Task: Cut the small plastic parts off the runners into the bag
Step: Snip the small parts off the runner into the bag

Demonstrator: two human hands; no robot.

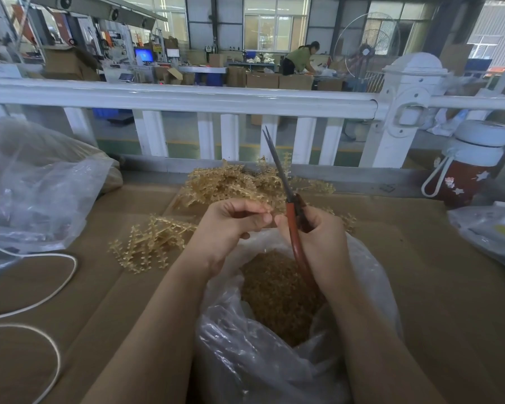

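1. A cardboard-covered bench [420, 287] stands before a white railing [187, 97].
2. The clear plastic bag [245, 345] of small tan parts [274, 287] sits open below both hands.
3. The left hand [231, 223] pinches something small, too small to identify.
4. The right hand [318, 237] grips red-handled scissors [292, 217], blades up.
5. Tan plastic runners [233, 185] lie heaped behind.

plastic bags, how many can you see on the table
3: the clear plastic bag of cut parts under the hands, a large clear bag at far left, a smaller clear bag at the right edge. Others may be out of frame.
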